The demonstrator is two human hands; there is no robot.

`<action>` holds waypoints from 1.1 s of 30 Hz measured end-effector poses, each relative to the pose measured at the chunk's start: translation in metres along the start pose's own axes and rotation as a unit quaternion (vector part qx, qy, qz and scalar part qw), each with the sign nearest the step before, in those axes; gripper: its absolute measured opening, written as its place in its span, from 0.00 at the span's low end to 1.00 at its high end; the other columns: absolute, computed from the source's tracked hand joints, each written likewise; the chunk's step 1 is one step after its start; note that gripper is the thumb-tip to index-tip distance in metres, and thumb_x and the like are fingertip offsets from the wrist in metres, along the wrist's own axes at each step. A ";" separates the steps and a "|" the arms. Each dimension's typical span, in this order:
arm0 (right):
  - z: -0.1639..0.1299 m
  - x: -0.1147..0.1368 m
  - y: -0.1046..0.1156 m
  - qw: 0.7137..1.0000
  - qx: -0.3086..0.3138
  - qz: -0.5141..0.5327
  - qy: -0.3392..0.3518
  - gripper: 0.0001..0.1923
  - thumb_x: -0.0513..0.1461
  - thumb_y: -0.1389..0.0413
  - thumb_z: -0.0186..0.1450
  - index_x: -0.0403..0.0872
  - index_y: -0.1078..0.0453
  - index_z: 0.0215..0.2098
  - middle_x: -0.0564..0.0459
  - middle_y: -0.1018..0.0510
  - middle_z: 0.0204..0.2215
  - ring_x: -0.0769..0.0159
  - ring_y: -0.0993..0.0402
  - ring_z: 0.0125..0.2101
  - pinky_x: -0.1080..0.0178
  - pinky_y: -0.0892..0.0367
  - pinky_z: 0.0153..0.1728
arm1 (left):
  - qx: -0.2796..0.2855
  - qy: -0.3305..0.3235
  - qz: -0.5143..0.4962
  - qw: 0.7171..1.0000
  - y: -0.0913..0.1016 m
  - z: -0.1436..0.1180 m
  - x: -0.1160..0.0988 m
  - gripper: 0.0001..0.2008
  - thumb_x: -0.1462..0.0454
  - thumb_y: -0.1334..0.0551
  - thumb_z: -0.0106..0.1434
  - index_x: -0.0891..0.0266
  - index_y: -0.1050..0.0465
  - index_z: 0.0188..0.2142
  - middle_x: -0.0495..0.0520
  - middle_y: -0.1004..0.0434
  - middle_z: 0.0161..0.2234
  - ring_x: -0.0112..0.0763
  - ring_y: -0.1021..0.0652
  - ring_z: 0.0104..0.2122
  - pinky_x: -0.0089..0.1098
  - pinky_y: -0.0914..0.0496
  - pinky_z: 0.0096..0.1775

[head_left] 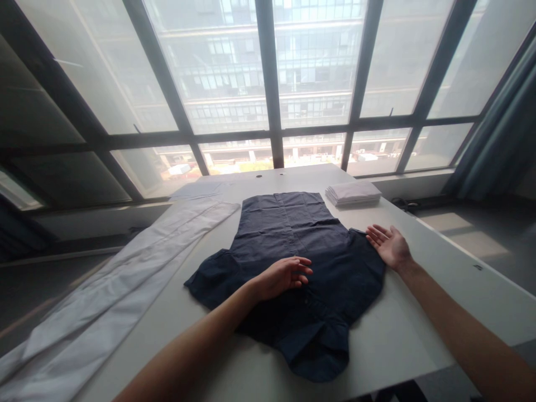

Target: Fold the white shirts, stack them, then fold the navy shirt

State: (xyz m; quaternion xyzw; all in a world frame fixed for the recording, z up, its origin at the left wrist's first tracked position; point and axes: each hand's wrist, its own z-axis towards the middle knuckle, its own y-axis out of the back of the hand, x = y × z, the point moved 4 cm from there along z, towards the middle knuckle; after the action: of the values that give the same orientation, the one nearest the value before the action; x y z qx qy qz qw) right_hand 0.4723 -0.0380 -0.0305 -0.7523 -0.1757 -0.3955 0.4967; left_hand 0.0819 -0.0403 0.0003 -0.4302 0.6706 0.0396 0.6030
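Observation:
A dark navy short-sleeved shirt (288, 223) lies spread out on the white table (402, 335), its collar end towards me and its hem towards the window. Over the middle of the shirt is my left hand (285, 277), fingers loosely curved and apart, with nothing in them; whether it touches the cloth I cannot tell. My right hand (389, 245) is at the shirt's right sleeve, palm turned up and fingers stretched out. No cloth shows in its grasp.
White cloth (138, 273) runs in long folds down the table's left side. A folded stack of white cloth (353, 192) sits at the far right. Tall window frames (270, 84) rise beyond the table, and a blue-grey curtain (494, 128) hangs at right.

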 end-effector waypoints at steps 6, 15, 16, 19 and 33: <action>-0.024 0.004 -0.030 0.995 0.102 0.000 -0.012 0.23 0.49 0.60 0.76 0.49 0.28 0.54 0.41 0.18 0.49 0.54 0.21 0.50 0.47 0.22 0.49 | 0.002 0.001 0.001 1.000 -0.002 -0.002 -0.002 0.18 0.58 0.31 0.63 0.63 0.24 0.50 0.60 0.21 0.46 0.33 0.20 0.37 0.31 0.30 0.40; -0.040 -0.009 -0.047 0.967 0.228 -0.059 -0.091 0.30 0.52 0.63 0.77 0.45 0.26 0.55 0.40 0.19 0.52 0.54 0.22 0.52 0.47 0.29 0.57 | 0.008 0.001 -0.004 1.000 -0.001 -0.001 -0.001 0.19 0.58 0.31 0.63 0.64 0.24 0.51 0.60 0.21 0.46 0.32 0.20 0.37 0.31 0.30 0.41; -0.040 -0.010 -0.047 0.966 0.231 -0.066 -0.096 0.30 0.52 0.64 0.77 0.45 0.26 0.55 0.40 0.19 0.52 0.54 0.22 0.53 0.48 0.29 0.57 | 0.008 0.001 -0.004 1.000 -0.001 -0.001 -0.001 0.19 0.58 0.31 0.63 0.64 0.24 0.51 0.60 0.21 0.46 0.32 0.20 0.37 0.31 0.30 0.41; -0.034 -0.013 -0.042 0.970 0.206 -0.084 -0.094 0.29 0.50 0.64 0.77 0.44 0.25 0.52 0.41 0.17 0.49 0.56 0.20 0.51 0.49 0.28 0.56 | 0.008 0.001 0.000 1.000 0.000 -0.001 -0.001 0.19 0.58 0.32 0.64 0.64 0.24 0.52 0.60 0.21 0.46 0.33 0.20 0.37 0.31 0.30 0.41; -0.040 -0.007 -0.041 0.957 0.244 -0.086 -0.128 0.29 0.54 0.62 0.76 0.47 0.28 0.57 0.41 0.21 0.55 0.52 0.23 0.54 0.45 0.32 0.60 | 0.016 -0.004 -0.002 1.000 0.002 0.000 0.001 0.19 0.58 0.32 0.64 0.63 0.24 0.52 0.59 0.21 0.46 0.32 0.20 0.38 0.30 0.30 0.41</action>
State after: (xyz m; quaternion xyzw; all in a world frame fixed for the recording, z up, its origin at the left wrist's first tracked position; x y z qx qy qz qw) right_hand 0.4241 -0.0541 -0.0033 -0.6342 -0.3935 -0.2821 0.6028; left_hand 0.0809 -0.0396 -0.0011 -0.4216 0.6679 0.0290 0.6127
